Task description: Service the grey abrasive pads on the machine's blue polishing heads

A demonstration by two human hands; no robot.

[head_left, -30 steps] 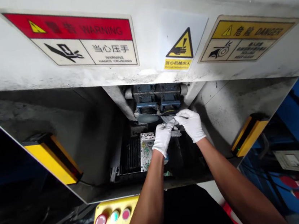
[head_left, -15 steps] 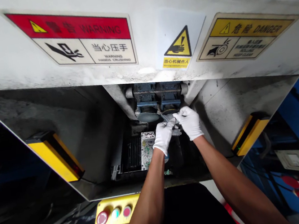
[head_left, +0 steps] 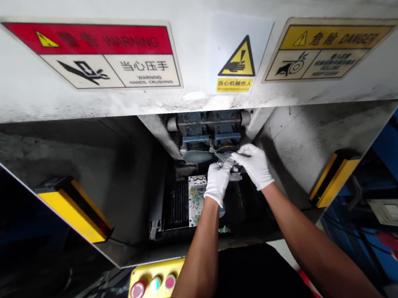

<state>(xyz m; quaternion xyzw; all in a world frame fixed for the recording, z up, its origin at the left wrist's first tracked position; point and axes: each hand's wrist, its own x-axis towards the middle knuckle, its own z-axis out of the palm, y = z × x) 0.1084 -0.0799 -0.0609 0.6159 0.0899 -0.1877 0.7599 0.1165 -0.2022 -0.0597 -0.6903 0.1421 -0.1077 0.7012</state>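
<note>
Both hands wear white gloves and meet inside the machine opening. My left hand [head_left: 219, 181] is closed on a small grey flat piece [head_left: 222, 156], which looks like metal; its tip sticks out above my fingers. From the other side my right hand [head_left: 254, 165] pinches at the same piece, its fingertips against those of the left. The gloves cover most of the piece, so its full shape is hidden. Just behind it is a grey round disc [head_left: 197, 156] under a blue block. Below my left hand lies a metal fixture plate [head_left: 195, 207] with green specks.
Warning labels [head_left: 100, 52] cover the white panel above the opening. Yellow-and-black sensor bars [head_left: 76, 210] flank it on both sides. A yellow button box [head_left: 155, 284] sits at the front edge, left of my forearm. A blue machine block [head_left: 210, 123] stands at the back.
My right hand has shifted very slightly to the right and down. My left hand keeps its hold on the grey piece, and the view has moved a little.
</note>
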